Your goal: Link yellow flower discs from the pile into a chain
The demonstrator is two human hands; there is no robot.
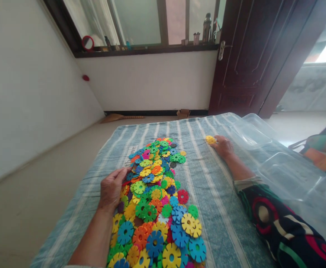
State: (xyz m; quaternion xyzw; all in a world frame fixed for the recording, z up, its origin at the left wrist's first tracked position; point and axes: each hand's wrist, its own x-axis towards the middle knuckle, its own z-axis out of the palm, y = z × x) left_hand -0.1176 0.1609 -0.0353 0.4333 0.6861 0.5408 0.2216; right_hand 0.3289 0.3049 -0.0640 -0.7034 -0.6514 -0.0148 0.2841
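Observation:
A heap of flat plastic snowflake discs in blue, green, yellow, orange and pink lies on a blue striped cloth. My left hand rests at the heap's left edge, fingers curled in on the discs, with a red disc under the fingertips. My right hand reaches out to the far right of the cloth, fingers closed beside a small stack of yellow discs that it touches. A patterned dark sleeve covers my right forearm.
Several clear plastic containers stand along the cloth's right side. A dark wooden door stands behind, a window sill with bottles and cups runs along the wall, and a broom lies on the floor.

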